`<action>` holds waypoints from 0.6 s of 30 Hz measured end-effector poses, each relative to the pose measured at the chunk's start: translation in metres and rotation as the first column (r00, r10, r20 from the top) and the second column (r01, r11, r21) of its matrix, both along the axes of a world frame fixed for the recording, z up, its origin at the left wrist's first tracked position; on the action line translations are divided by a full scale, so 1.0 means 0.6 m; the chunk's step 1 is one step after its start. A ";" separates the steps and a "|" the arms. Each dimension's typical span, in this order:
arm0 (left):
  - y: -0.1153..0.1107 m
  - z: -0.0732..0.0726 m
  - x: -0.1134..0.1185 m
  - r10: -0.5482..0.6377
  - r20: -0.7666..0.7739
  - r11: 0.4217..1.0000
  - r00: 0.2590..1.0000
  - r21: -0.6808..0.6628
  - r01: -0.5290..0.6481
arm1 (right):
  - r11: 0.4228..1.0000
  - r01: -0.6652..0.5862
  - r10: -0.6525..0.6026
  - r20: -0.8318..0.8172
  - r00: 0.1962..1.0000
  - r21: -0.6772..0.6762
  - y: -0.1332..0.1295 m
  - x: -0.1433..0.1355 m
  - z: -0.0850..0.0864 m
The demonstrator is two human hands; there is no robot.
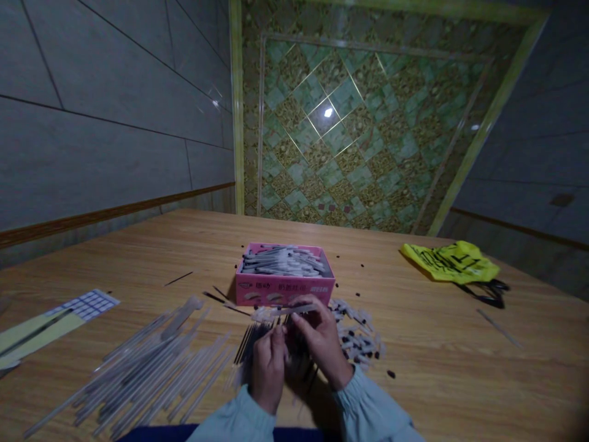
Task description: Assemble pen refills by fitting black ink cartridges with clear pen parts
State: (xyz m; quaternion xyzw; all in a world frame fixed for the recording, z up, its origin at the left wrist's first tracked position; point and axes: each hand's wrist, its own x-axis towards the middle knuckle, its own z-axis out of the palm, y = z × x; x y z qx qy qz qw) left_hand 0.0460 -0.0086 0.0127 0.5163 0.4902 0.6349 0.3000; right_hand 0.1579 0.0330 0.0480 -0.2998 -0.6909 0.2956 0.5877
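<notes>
My right hand (321, 336) is closed on a thin translucent tube (299, 310) that lies crosswise in its fingers, in front of a pink box. Close beside it on the left, my left hand (270, 362) has its thumb and fingers pinched together; what they hold is too small to make out. Thin black rods (248, 344) lie beneath and beside the hands. The pink box (285, 290) is filled with grey-white sticks (283, 261). Many long clear tubes (142, 374) are spread left of my hands. Small clear pieces with black ends (361, 337) are heaped at the right.
A yellow bag (448, 261) and a black strap-like item (488, 294) lie at the right on the wooden table (442, 374). At the left are yellow and checked sheets (59, 322) with a dark rod on them. Tiled walls stand behind and beside.
</notes>
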 end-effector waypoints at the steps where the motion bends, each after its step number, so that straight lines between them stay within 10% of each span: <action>1: 0.004 0.000 0.002 -0.041 0.093 0.996 0.995 -0.075 0.048 | 0.999 -0.007 0.006 0.033 0.999 0.032 -0.011 0.004 0.000; 9: 0.024 -0.013 -0.005 -0.107 0.680 0.951 0.725 -0.143 0.275 | 0.993 0.077 -0.102 0.317 0.943 0.092 -0.029 0.033 -0.033; 15: 0.036 -0.019 -0.029 0.015 0.762 0.977 0.648 -0.148 0.152 | 0.956 -0.208 0.290 0.770 0.569 -0.206 -0.029 0.072 -0.054; 18: 0.038 -0.019 -0.030 0.032 0.786 0.975 0.618 -0.161 0.154 | 0.966 -0.202 0.245 0.835 0.494 -0.164 -0.042 0.071 -0.062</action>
